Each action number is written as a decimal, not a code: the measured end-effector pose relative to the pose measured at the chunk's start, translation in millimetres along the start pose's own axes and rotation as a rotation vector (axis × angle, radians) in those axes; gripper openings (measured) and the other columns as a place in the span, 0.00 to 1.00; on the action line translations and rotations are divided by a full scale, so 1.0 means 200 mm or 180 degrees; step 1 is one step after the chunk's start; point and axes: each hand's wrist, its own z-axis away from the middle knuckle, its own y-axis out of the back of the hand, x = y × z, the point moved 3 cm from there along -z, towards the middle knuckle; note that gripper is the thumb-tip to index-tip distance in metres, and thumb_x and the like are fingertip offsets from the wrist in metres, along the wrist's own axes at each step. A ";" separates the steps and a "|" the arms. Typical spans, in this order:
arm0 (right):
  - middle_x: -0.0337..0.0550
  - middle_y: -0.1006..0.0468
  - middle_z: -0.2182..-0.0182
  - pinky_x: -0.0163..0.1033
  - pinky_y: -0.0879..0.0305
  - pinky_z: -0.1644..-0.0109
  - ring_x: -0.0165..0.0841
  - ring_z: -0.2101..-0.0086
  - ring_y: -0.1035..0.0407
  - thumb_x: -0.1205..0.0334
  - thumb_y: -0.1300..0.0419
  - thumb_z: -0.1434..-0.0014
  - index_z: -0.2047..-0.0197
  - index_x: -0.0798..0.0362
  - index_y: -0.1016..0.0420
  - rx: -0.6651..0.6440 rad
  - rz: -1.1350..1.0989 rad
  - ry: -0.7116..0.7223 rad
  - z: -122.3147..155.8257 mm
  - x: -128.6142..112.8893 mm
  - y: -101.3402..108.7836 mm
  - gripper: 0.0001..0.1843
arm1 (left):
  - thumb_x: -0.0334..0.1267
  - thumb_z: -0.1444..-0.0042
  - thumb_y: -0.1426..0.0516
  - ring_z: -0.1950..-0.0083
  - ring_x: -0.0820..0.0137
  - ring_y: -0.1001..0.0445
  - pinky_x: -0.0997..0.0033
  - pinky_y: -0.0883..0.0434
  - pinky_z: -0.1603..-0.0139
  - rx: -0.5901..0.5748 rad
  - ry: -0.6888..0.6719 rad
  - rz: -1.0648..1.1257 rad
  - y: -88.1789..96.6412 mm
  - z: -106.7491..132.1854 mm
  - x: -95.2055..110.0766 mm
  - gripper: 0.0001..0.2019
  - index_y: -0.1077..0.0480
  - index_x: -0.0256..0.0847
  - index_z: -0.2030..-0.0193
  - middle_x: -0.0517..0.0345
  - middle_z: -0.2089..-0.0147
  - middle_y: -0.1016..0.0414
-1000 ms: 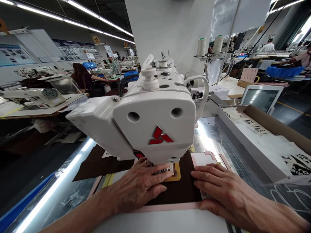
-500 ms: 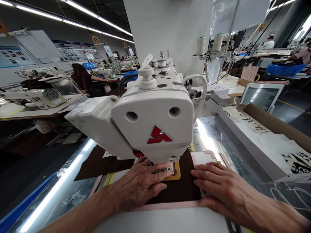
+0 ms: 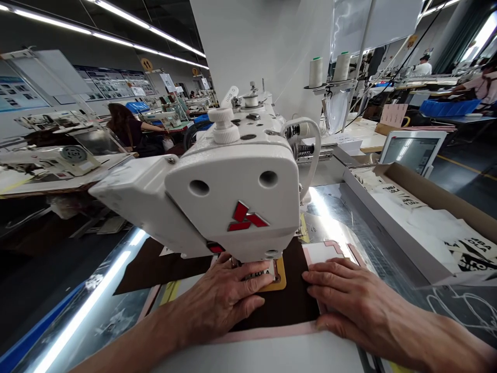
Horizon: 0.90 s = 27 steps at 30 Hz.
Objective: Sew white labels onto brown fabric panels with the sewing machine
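Observation:
A white sewing machine head [image 3: 233,191] with a red emblem fills the middle of the view. Under it lies dark brown fabric [image 3: 289,303] held in a pink template frame [image 3: 272,331]. A small white label with black letters [image 3: 261,272] sits in a yellow cut-out below the needle. My left hand [image 3: 221,300] lies flat on the fabric, fingers stretched, fingertips touching the label. My right hand [image 3: 344,298] rests flat on the fabric's right edge and the pink frame, fingers spread. Neither hand holds anything.
A cardboard tray [image 3: 435,191] with several printed white labels [image 3: 398,194] lies at right, a tablet screen [image 3: 411,150] behind it. Two thread cones [image 3: 328,70] stand at the back. Other sewing stations and a seated person [image 3: 126,129] are at left.
The view has shifted slightly so the machine and hands sit a little further left. Both hands stay flat on the fabric in the same pose.

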 end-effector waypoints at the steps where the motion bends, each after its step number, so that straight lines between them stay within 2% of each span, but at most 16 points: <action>1: 0.47 0.18 0.41 0.50 0.33 0.34 0.42 0.40 0.25 0.48 0.42 0.23 0.43 0.52 0.19 0.0012 -0.0005 0.0008 0.00 0.00 0.01 0.19 | 0.39 0.24 0.45 0.31 0.62 0.27 0.62 0.34 0.35 -0.0005 0.0027 -0.0012 -0.01 0.01 0.00 0.23 0.37 0.54 0.25 0.61 0.24 0.35; 6: 0.46 0.19 0.40 0.49 0.34 0.33 0.41 0.40 0.25 0.47 0.44 0.22 0.42 0.51 0.20 0.0003 0.0033 0.0025 0.00 0.00 0.02 0.20 | 0.39 0.23 0.47 0.32 0.63 0.26 0.64 0.33 0.38 -0.0025 0.0023 -0.0083 0.00 0.01 0.01 0.22 0.37 0.53 0.26 0.61 0.24 0.35; 11: 0.46 0.22 0.36 0.53 0.38 0.29 0.43 0.36 0.29 0.45 0.43 0.23 0.38 0.51 0.23 -0.0087 0.0141 -0.0079 0.02 0.03 -0.01 0.22 | 0.41 0.21 0.52 0.36 0.62 0.23 0.62 0.31 0.39 0.0240 -0.0035 -0.0078 0.00 -0.03 -0.01 0.20 0.35 0.51 0.27 0.59 0.29 0.28; 15: 0.46 0.26 0.33 0.58 0.38 0.29 0.46 0.34 0.31 0.43 0.43 0.24 0.35 0.50 0.25 -0.0160 0.0182 -0.0125 0.03 0.06 -0.03 0.25 | 0.44 0.21 0.51 0.41 0.60 0.21 0.61 0.28 0.41 0.0212 0.0144 -0.0013 -0.01 -0.04 -0.05 0.21 0.36 0.53 0.26 0.56 0.35 0.22; 17: 0.46 0.28 0.31 0.60 0.38 0.29 0.47 0.33 0.32 0.43 0.43 0.24 0.33 0.49 0.27 -0.0214 0.0200 -0.0161 0.03 0.08 -0.04 0.26 | 0.45 0.21 0.51 0.49 0.61 0.18 0.63 0.26 0.48 0.0155 0.0228 0.0009 -0.02 -0.05 -0.07 0.21 0.35 0.53 0.26 0.55 0.43 0.17; 19: 0.47 0.29 0.30 0.61 0.39 0.28 0.48 0.32 0.34 0.43 0.44 0.24 0.32 0.50 0.28 -0.0246 0.0226 -0.0174 0.03 0.09 -0.04 0.27 | 0.45 0.21 0.52 0.61 0.63 0.19 0.66 0.26 0.57 0.0125 0.0287 0.0006 -0.02 -0.05 -0.08 0.21 0.33 0.50 0.27 0.57 0.57 0.16; 21: 0.48 0.30 0.30 0.61 0.39 0.28 0.48 0.32 0.35 0.43 0.44 0.24 0.30 0.51 0.29 -0.0264 0.0248 -0.0168 0.03 0.09 -0.04 0.28 | 0.46 0.21 0.53 0.71 0.65 0.24 0.68 0.30 0.65 0.0087 0.0315 0.0012 -0.02 -0.05 -0.08 0.21 0.32 0.46 0.28 0.60 0.70 0.21; 22: 0.48 0.30 0.30 0.60 0.39 0.28 0.48 0.31 0.35 0.43 0.44 0.24 0.30 0.51 0.29 -0.0274 0.0253 -0.0159 0.03 0.09 -0.04 0.28 | 0.46 0.21 0.53 0.74 0.65 0.26 0.68 0.31 0.67 0.0080 0.0320 0.0016 -0.02 -0.05 -0.08 0.21 0.32 0.45 0.28 0.62 0.73 0.24; 25: 0.47 0.30 0.30 0.62 0.38 0.28 0.49 0.32 0.35 0.42 0.44 0.24 0.30 0.51 0.30 -0.0311 0.0284 -0.0152 0.03 0.09 -0.03 0.29 | 0.45 0.21 0.52 0.73 0.64 0.28 0.67 0.31 0.67 0.0107 0.0324 0.0039 -0.01 -0.05 -0.06 0.22 0.32 0.43 0.28 0.61 0.72 0.23; 27: 0.46 0.30 0.30 0.62 0.37 0.29 0.49 0.32 0.34 0.42 0.44 0.24 0.31 0.50 0.29 -0.0331 0.0303 -0.0158 0.03 0.08 -0.03 0.28 | 0.44 0.22 0.51 0.71 0.64 0.26 0.66 0.29 0.63 0.0160 0.0323 0.0060 0.00 -0.05 -0.05 0.22 0.34 0.44 0.27 0.58 0.63 0.18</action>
